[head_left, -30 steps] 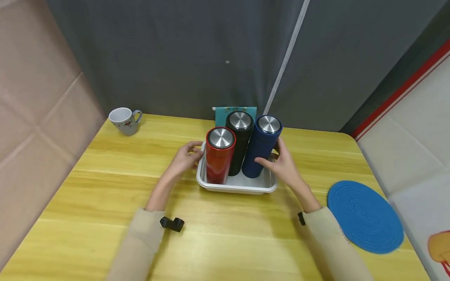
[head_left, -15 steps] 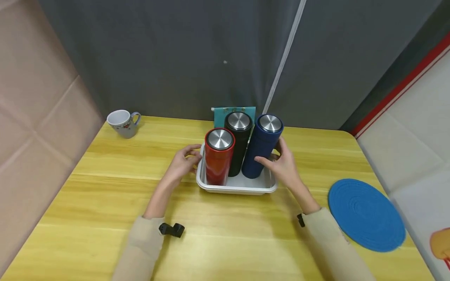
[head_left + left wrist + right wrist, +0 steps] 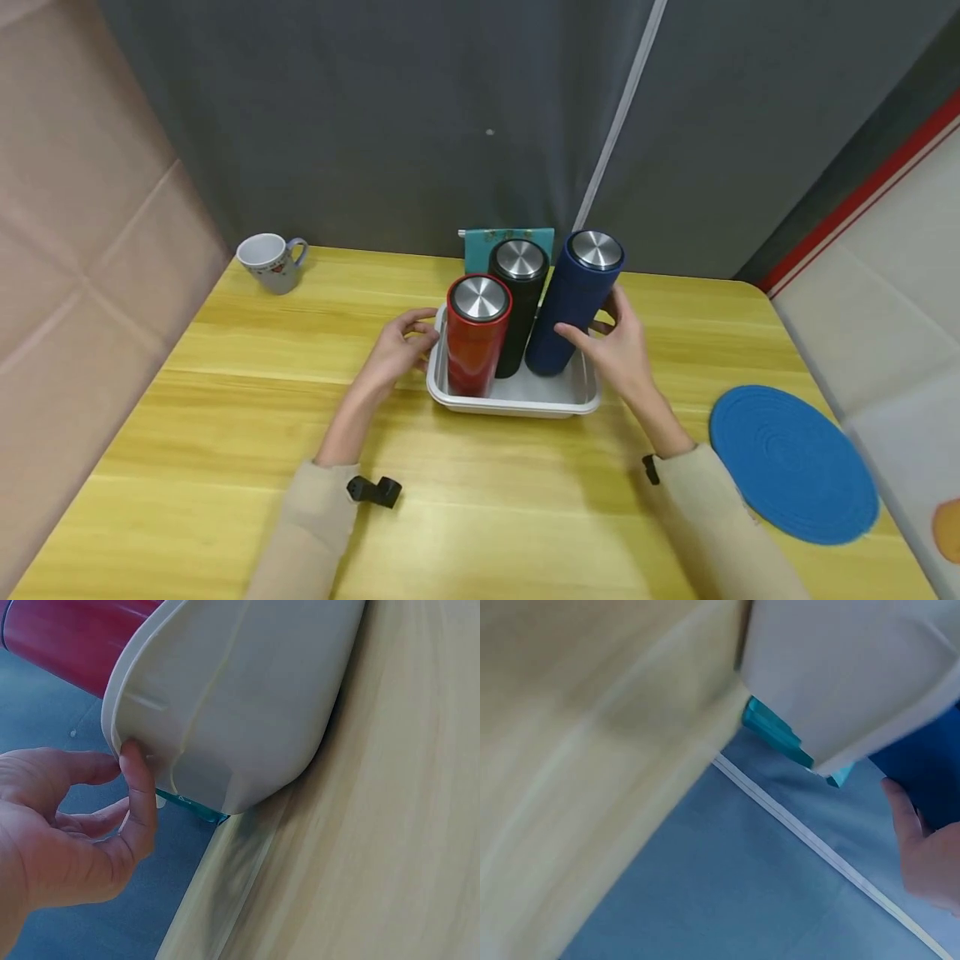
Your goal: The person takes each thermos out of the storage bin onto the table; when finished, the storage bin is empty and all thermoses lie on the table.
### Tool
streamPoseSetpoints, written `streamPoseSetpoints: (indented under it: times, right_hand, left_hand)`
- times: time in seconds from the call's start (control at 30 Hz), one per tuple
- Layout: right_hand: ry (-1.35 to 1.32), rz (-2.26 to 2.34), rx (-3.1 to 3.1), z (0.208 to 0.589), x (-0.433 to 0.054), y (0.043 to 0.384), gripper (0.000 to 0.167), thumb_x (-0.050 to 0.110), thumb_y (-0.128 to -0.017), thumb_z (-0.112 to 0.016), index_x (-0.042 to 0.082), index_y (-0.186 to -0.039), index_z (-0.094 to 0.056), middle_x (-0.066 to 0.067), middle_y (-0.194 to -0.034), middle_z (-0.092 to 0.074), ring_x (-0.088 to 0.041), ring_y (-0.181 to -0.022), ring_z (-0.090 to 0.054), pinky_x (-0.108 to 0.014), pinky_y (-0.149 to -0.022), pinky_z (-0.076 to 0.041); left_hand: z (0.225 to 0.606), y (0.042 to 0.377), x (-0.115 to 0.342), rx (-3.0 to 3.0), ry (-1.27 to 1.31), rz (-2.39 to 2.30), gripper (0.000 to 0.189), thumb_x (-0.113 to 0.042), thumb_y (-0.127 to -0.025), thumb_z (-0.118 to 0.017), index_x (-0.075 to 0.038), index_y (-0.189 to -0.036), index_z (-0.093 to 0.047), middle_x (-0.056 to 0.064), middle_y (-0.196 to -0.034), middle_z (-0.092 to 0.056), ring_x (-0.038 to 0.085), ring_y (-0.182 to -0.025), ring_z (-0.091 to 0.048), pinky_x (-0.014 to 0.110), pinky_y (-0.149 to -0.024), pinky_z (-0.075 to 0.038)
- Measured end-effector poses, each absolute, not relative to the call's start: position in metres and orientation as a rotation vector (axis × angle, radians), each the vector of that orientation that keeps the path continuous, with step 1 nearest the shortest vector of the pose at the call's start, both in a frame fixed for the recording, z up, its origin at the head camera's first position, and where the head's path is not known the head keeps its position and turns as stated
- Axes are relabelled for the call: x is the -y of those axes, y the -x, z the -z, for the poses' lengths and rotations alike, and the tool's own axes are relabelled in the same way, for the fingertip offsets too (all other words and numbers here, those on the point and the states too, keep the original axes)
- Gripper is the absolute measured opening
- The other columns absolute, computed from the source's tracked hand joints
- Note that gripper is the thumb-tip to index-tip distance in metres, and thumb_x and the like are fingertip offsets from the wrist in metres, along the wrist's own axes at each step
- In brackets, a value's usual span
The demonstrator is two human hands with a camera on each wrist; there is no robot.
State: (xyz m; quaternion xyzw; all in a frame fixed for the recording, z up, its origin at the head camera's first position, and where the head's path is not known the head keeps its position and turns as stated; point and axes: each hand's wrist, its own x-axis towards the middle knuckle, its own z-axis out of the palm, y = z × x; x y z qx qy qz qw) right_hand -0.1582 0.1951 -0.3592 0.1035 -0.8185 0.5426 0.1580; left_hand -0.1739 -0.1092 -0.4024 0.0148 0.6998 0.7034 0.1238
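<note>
The table [image 3: 225, 433] is bearing a white tray [image 3: 517, 404] at centre, a blue mat [image 3: 793, 464] at 4 o'clock and a mug [image 3: 268, 260] at 10 o'clock. The left hand [image 3: 401, 350] is bracing the tray's 9 o'clock rim, fingertips touching, likely steadying it. The right hand [image 3: 618, 350] is gripping the blue flask [image 3: 573, 304], tilting it toward 1 o'clock beside the red flask [image 3: 476, 337] and black flask [image 3: 516, 292].

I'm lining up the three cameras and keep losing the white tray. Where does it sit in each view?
Head: white tray at centre on the yellow table, holding three flasks, between both hands.
Left wrist: its pale outer wall fills the upper middle; the left hand touches its rim.
Right wrist: its underside fills the upper right corner.
Shared landmark: the teal box behind the tray, seen in every view.
</note>
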Motion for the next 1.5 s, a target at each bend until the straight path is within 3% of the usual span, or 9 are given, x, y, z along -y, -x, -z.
streamPoseSetpoints:
  times: [0.1, 0.33, 0.43, 0.83, 1.1, 1.3, 1.5]
  right_hand:
    - [-0.306, -1.539, 2.266, 0.356, -0.197, 0.162, 0.074, 0.007, -0.074, -0.084, 0.006, -0.138, -0.047, -0.011, -0.122, -0.058, -0.019, -0.104, -0.058, -0.020, -0.077, -0.053]
    - [-0.299, -1.446, 2.310, 0.304, -0.182, 0.151, 0.067, -0.002, -0.076, -0.079, -0.006, -0.134, -0.046, -0.019, -0.120, -0.058, -0.020, -0.101, -0.059, -0.027, -0.077, -0.055]
    - [-0.300, -1.431, 2.306, 0.299, -0.184, 0.151, 0.066, -0.002, -0.077, -0.078, -0.005, -0.135, -0.045, -0.018, -0.121, -0.057, -0.018, -0.101, -0.058, -0.026, -0.076, -0.055]
    - [-0.348, -1.342, 2.219, 0.301, -0.215, 0.172, 0.072, 0.001, -0.073, -0.082, 0.006, -0.136, -0.049, -0.009, -0.118, -0.060, -0.009, -0.094, -0.060, -0.016, -0.071, -0.053]
    - [-0.274, -1.346, 2.158, 0.297, -0.241, 0.172, 0.072, 0.002, -0.074, -0.082, 0.010, -0.137, -0.050, 0.001, -0.116, -0.061, -0.011, -0.095, -0.061, -0.015, -0.071, -0.053]
    - [-0.173, -1.344, 2.177, 0.309, -0.257, 0.172, 0.072, 0.005, -0.075, -0.081, 0.012, -0.139, -0.048, -0.004, -0.118, -0.060, -0.014, -0.098, -0.060, -0.015, -0.074, -0.052]
    - [-0.082, -1.381, 2.354, 0.328, -0.254, 0.165, 0.075, 0.006, -0.079, -0.078, 0.006, -0.142, -0.039, -0.013, -0.129, -0.052, -0.018, -0.109, -0.055, -0.027, -0.086, -0.053]
  left_hand:
    - [0.403, 0.175, 0.110, -2.037, -0.034, -2.049, 0.041, -0.004, -0.098, -0.053, -0.001, -0.137, -0.046, 0.017, -0.110, -0.049, 0.017, -0.068, -0.059, 0.026, -0.055, -0.054]
    - [0.398, 0.177, 0.111, -2.056, -0.044, -2.012, 0.041, -0.004, -0.098, -0.052, -0.001, -0.138, -0.045, 0.017, -0.112, -0.049, 0.015, -0.068, -0.059, 0.028, -0.056, -0.054]
    - [0.399, 0.177, 0.110, -2.056, -0.048, -2.008, 0.040, -0.004, -0.098, -0.052, -0.001, -0.138, -0.045, 0.017, -0.112, -0.049, 0.015, -0.069, -0.059, 0.028, -0.056, -0.055]
    - [0.401, 0.176, 0.110, -2.052, -0.049, -1.990, 0.041, -0.006, -0.099, -0.051, -0.002, -0.139, -0.043, 0.017, -0.113, -0.048, 0.015, -0.068, -0.058, 0.027, -0.056, -0.054]
    - [0.401, 0.175, 0.114, -2.044, -0.031, -1.979, 0.042, -0.007, -0.099, -0.051, -0.003, -0.140, -0.040, 0.018, -0.114, -0.048, 0.018, -0.070, -0.057, 0.028, -0.055, -0.053]
    - [0.401, 0.176, 0.116, -2.042, -0.054, -1.974, 0.043, -0.007, -0.100, -0.050, -0.003, -0.141, -0.038, 0.018, -0.113, -0.047, 0.019, -0.070, -0.057, 0.029, -0.056, -0.054]
    - [0.403, 0.175, 0.117, -2.047, -0.051, -1.971, 0.043, -0.006, -0.100, -0.049, -0.002, -0.141, -0.037, 0.019, -0.112, -0.048, 0.019, -0.071, -0.057, 0.027, -0.055, -0.053]
